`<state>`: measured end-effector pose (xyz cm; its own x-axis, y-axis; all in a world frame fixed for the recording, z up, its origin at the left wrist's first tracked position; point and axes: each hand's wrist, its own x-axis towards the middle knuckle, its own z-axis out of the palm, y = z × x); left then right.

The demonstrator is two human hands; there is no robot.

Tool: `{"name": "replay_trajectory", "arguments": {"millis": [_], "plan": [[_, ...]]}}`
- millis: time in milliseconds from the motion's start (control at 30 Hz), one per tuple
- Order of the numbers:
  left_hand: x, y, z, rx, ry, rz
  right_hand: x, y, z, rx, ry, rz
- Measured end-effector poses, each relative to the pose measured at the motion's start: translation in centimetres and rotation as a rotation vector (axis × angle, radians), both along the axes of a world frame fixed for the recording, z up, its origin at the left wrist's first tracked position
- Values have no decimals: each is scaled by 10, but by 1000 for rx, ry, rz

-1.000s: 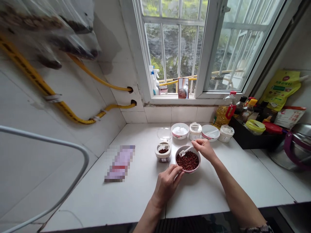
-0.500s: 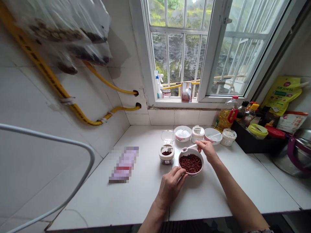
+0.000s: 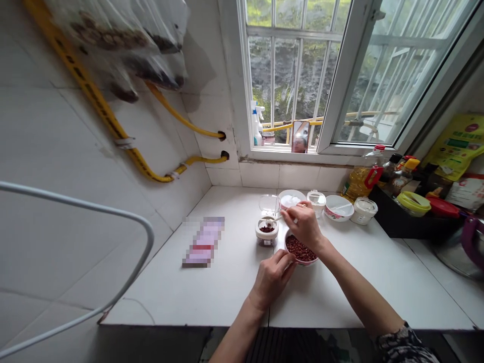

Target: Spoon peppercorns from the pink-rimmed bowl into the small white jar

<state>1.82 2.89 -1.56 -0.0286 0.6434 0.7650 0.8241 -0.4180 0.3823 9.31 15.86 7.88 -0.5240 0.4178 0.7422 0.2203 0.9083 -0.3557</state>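
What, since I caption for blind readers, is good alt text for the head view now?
A person's right hand holds a white spoon at the mouth of an open jar of dark red granules; the left hand touches a bowl of similar granules. More bowls and jars stand behind them on the white counter.

The surface (image 3: pixel 223 297) is smooth, glossy tile; the jar (image 3: pixel 266 242) and spoon (image 3: pixel 278 218) look plastic, the bowl (image 3: pixel 308 262) smooth, the grains (image 3: pixel 300 247) rough.

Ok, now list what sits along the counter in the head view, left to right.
Purple blurred item, open jar, bowl of dark red grains, floral bowl with a white spoon, another jar, black tray, metal pot.
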Motion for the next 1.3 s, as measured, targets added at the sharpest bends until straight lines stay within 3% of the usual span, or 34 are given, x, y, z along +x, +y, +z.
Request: {"name": "replay_trajectory", "arguments": {"millis": [100,267,433,633,867,1167,1300], "plan": [[0,0,0,6,8,6,3,-2,-2,158,-76,38],[-1,-1,1,-27,-9,-13,37,17,0,-53,-16,-129],[-2,0,0,-24,-17,-25,69,32,-17,-119,-141,-100],[-2,0,0,-45,-3,-6,63,29,-38,-137,-168,-60],[-2,-2,1,-62,-17,-20,69,32,-47,-238,-85,-119],[-1,-2,2,-67,-14,-24,61,26,-49,-451,-26,-93],[-1,-1,2,-66,-13,-16,60,24,-50,-417,-41,-99]]}}
